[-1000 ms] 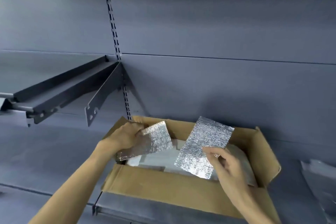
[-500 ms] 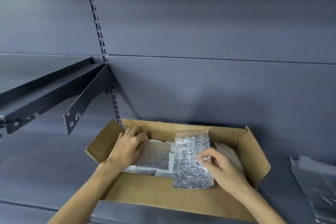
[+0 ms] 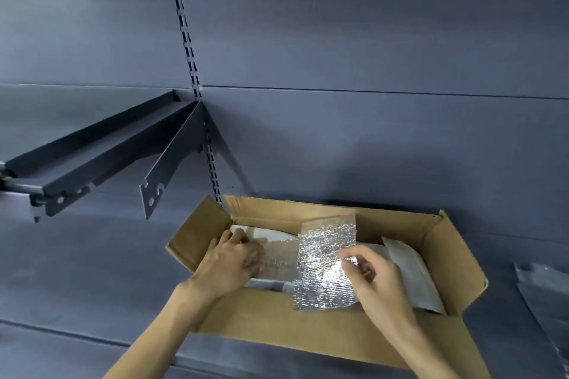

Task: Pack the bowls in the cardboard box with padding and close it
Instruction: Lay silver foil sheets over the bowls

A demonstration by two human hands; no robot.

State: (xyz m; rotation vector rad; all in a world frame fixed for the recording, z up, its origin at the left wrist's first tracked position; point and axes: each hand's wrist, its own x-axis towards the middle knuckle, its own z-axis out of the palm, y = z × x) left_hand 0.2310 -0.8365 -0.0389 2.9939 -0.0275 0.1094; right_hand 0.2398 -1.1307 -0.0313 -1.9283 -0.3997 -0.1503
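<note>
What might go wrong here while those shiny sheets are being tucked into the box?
1. The foil sheet pinched by the right hand sticks out over the near wall of the cardboard box; it may snag when the flaps close.
2. The left hand presses a second foil piece onto the white wrapping; hard pushing might stress whatever lies beneath, which is hidden.

The cardboard box is set on a shelf, its flaps opened outward, against the back panel. Inside it, two foil padding sheets are laid side by side: the left foil sheet under the left hand, the right foil sheet beside it, overlapping the near wall and pinched by the right hand. A white wrapped bundle is seen at the right end, inside the box. A bracket is mounted behind and to the left, above the box. Another foil piece is placed right of the box.
</note>
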